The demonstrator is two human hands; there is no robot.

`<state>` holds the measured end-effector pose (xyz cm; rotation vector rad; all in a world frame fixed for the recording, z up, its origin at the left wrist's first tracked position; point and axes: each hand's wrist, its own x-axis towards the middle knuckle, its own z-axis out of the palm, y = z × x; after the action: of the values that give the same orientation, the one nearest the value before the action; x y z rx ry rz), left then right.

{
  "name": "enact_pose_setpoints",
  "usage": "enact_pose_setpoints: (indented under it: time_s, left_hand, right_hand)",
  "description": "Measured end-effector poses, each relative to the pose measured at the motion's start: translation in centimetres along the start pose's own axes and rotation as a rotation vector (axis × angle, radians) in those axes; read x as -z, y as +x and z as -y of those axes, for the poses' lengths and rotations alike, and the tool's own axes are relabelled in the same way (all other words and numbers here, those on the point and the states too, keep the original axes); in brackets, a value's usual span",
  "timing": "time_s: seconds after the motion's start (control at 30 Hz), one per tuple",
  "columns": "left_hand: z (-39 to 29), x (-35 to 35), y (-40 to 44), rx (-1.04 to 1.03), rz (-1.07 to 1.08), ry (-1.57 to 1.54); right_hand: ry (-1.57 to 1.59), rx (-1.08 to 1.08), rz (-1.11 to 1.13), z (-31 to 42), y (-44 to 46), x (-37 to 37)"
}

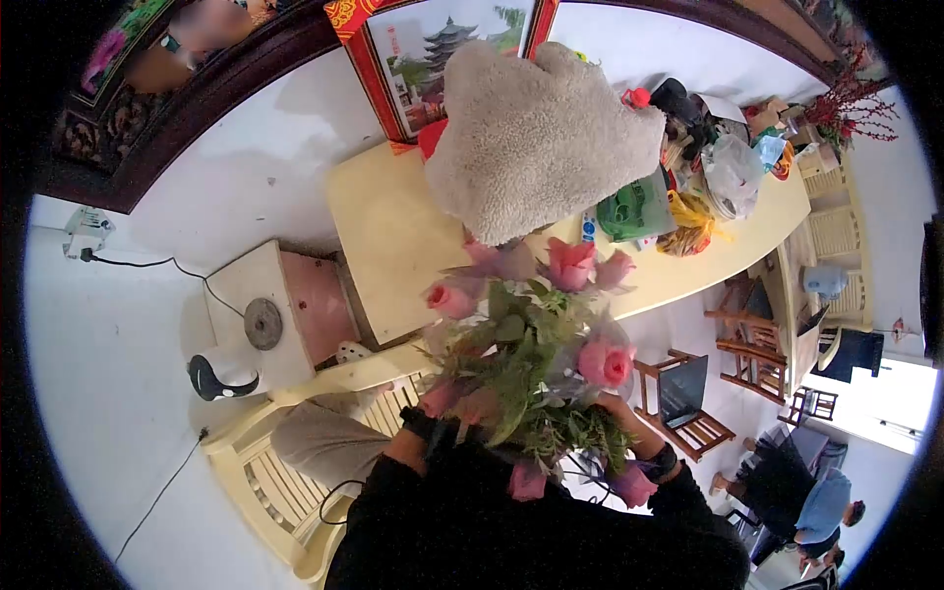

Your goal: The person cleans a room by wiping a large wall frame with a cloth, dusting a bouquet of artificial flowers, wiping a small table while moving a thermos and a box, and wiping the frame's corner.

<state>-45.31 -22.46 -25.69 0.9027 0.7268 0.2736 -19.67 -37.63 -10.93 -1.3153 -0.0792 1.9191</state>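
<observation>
A bouquet of pink roses (511, 334) with green leaves and sheer wrapping is held up in front of my chest. On its left side my left hand (476, 406) grips it, a dark band at the wrist, with leaves covering part of the fingers. My right hand (617, 409) holds the opposite side, close under a pink rose (605, 363); foliage hides most of its fingers. More roses hang at the bottom of the bunch, in front of my black clothing. Just beyond the flowers, a fluffy beige cloth (546, 138) covers something on the table.
The pale yellow table (383, 231) carries a green packet (634, 208), plastic bags (733, 172) and other clutter. A framed pagoda picture (447, 59) leans against the wall. Left are a wooden bench (265, 482) and a white cabinet (251, 285). Chairs (683, 398) and people (821, 506) are at right.
</observation>
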Motion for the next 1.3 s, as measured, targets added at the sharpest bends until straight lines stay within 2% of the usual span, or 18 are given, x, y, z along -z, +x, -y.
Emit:
enact_pose_setpoints:
  time_s: [0.03, 0.13, 0.17, 0.23, 0.27, 0.3, 0.37, 0.4, 0.43, 0.47, 0.53, 0.57, 0.63, 0.73, 0.83, 1.03, 1.17, 1.3]
  left_hand:
    - [1.0, 0.3, 0.8, 0.021, 0.033, 0.288]
    - [3.1, 0.3, 3.2, -0.035, 0.163, 0.901]
    - [3.7, 0.0, 4.1, -0.075, 0.193, 0.974]
    - [4.0, -1.5, 6.3, -0.157, 0.239, 1.029]
    - [3.9, -2.4, 7.2, -0.166, 0.257, 0.978]
    - [4.0, -3.2, 8.3, -0.164, 0.270, 0.885]
    - [3.9, -4.4, 9.8, -0.024, 0.312, 0.628]
    - [-0.2, -6.9, 8.0, 0.024, 0.285, 0.184]
    - [-0.3, -7.1, 8.0, 0.088, 0.256, -0.073]
    - [-0.4, -7.4, 8.0, 0.145, 0.216, -0.330]
    - [0.5, -5.4, 9.2, 0.223, 0.290, -0.408]
    - [0.5, -4.4, 8.9, 0.247, 0.266, -0.421]
    - [-0.8, -2.6, 7.8, 0.289, 0.211, -0.446]
    - [-1.7, 1.1, 5.3, 0.189, 0.177, -0.524]
    - [-4.5, 2.3, 2.7, 0.138, 0.049, -0.600]
    - [-4.3, 4.2, -0.1, 0.016, -0.064, -0.586]
    - [-2.8, 4.2, -0.3, 0.135, -0.067, -0.605]
    - [-2.5, 4.0, -0.8, 0.079, -0.051, -0.670]
  right_hand:
    - [-0.055, 0.018, -0.104, 0.0, -0.9, -0.2]
    - [-0.117, 0.142, -0.178, 0.0, -2.8, -0.7]
    - [-0.273, 0.180, -0.182, -1.0, -2.8, 0.6]
    - [-0.035, 0.225, -0.205, -3.5, -2.9, 3.5]
    - [0.083, 0.248, -0.213, -5.0, -2.9, 5.1]
    - [-0.071, 0.366, -0.208, -6.9, -2.7, 7.1]
    - [0.382, 0.327, -0.266, -3.0, -3.4, 3.1]
    - [0.609, 0.303, -0.288, -1.7, -3.6, 1.7]
    - [0.562, 0.477, -0.291, -3.7, -2.0, 4.4]
    - [0.737, 0.473, -0.138, -0.7, -3.4, 1.5]
    - [0.517, 0.592, -0.380, -3.5, -1.4, 6.6]
    - [0.502, 0.614, -0.424, -4.6, -0.4, 9.2]
    - [0.538, 0.626, -0.439, -4.0, 0.7, 11.1]
    - [0.571, 0.633, -0.450, -3.3, 2.6, 13.2]
    - [0.581, 0.648, -0.458, -2.5, 5.1, 15.3]
    - [0.588, 0.633, -0.455, -0.2, 10.3, 17.9]
    - [0.587, 0.602, -0.453, 0.4, 13.0, 18.3]
    - [0.579, 0.571, -0.449, 0.8, 15.2, 18.1]
